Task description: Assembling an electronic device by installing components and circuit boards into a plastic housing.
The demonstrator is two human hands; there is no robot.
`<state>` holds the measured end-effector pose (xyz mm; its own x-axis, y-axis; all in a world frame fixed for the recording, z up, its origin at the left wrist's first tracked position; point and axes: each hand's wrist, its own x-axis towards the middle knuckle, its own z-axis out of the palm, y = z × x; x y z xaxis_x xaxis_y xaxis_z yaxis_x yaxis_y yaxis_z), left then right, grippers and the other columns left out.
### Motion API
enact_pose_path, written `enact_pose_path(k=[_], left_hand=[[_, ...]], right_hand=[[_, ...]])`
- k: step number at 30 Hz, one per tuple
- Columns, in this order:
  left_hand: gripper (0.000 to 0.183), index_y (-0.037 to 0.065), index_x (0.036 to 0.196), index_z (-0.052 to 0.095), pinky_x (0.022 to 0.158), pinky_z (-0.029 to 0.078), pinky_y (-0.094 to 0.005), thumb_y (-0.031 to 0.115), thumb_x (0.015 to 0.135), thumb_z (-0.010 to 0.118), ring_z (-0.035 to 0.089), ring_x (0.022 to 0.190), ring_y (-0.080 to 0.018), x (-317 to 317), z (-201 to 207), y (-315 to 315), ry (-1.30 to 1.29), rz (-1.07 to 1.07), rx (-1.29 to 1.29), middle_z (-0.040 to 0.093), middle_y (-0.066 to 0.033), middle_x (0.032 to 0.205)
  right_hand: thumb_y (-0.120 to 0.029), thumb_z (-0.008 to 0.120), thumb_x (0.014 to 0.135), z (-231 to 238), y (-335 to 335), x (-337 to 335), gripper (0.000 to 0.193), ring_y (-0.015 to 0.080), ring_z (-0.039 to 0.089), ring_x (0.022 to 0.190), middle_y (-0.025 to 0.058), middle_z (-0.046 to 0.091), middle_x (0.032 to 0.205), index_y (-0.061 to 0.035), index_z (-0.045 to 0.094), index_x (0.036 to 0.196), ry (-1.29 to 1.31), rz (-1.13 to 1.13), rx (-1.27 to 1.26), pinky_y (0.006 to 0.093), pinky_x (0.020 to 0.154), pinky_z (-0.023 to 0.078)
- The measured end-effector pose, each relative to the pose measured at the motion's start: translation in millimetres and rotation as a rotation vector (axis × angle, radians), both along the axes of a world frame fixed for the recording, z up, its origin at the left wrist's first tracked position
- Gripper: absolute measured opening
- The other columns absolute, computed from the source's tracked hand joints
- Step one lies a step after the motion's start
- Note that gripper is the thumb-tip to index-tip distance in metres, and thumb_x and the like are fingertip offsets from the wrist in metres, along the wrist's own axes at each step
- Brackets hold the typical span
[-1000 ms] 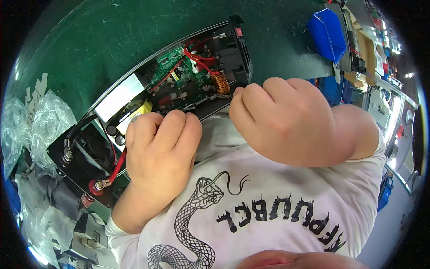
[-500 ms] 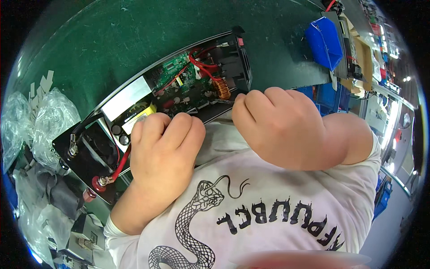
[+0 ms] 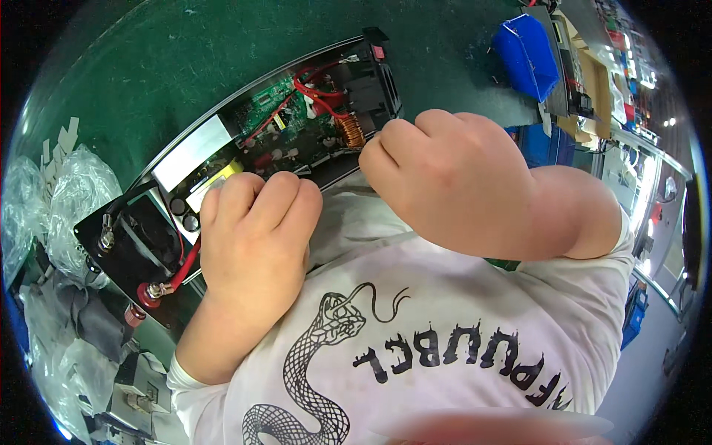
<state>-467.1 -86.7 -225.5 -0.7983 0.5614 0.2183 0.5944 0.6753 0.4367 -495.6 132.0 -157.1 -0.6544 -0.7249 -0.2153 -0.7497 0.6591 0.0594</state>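
Observation:
An opened power inverter lies aslant on the green bench, its long black case (image 3: 386,83) uncovered. Inside are a green circuit board (image 3: 268,104), a copper coil (image 3: 350,132), red wires (image 3: 317,92) and a yellow-wrapped part (image 3: 227,172). Red and black leads run to its black end panel (image 3: 130,233), bolted to terminals. My left hand (image 3: 259,233) is closed over the near long edge beside the yellow-wrapped part, fingertips hidden. Close to the near right corner, below the coil, my right hand (image 3: 452,182) is curled tight. Whatever its fingers pinch is out of sight.
Crumpled clear plastic bags (image 3: 85,196) lie at the left, with white strips (image 3: 63,141) behind. A blue bin (image 3: 525,59) stands at the back right beside a cardboard box (image 3: 593,89). A grey box-like device (image 3: 137,393) is at the lower left.
The inverter and both hands sit a little higher and further left in the picture, along with much of the bench. My right hand has risen slightly; both hands remain closed.

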Motion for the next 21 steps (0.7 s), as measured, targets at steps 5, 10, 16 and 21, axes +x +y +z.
enact_pose_path(k=[5,10,16,21], left_hand=[[0.027,0.012,0.094,0.065,0.078,0.042,-0.0367,0.011,0.067,0.063,0.053,0.088,-0.0216,0.6,-0.3,1.8,-0.008,0.002,0.001,0.058,0.0019,0.095],[0.024,0.012,0.093,0.065,0.077,0.042,-0.0373,0.01,0.069,0.063,0.053,0.087,-0.0221,2.7,1.7,2.6,-0.01,0.007,0.014,0.057,0.0012,0.093],[0.02,0.012,0.089,0.063,0.076,0.043,-0.0361,0.01,0.07,0.063,0.053,0.084,-0.0216,2.4,-1.4,2.7,-0.003,0.031,0.021,0.056,0.0011,0.089],[0.018,0.012,0.088,0.063,0.075,0.044,-0.0347,0.012,0.07,0.063,0.052,0.082,-0.0211,3.6,-4.0,2.6,-0.008,0.066,0.053,0.055,0.0011,0.087]], right_hand=[[-0.016,0.064,0.066,-5.8,1.7,0.1,0.013,0.0157,0.052,0.057,0.0011,0.049,0.068,-0.0108,0.056,0.074,-0.004,-0.002,-0.048,0.0285,0.045,0.044],[-0.015,0.064,0.066,-5.8,-0.1,3.6,0.013,0.0161,0.053,0.056,0.0015,0.049,0.067,-0.0107,0.055,0.074,0.02,-0.003,-0.03,0.0294,0.044,0.044],[-0.015,0.064,0.067,-4.8,-7.4,-1.5,0.013,0.0161,0.055,0.058,0.0016,0.051,0.069,-0.0097,0.058,0.077,0.004,0.005,-0.049,0.0292,0.044,0.044],[-0.015,0.064,0.068,0.5,-3.9,-1.4,0.015,0.0155,0.056,0.061,0.0013,0.052,0.071,-0.0089,0.062,0.081,0.049,0.063,0.055,0.0283,0.047,0.044]])
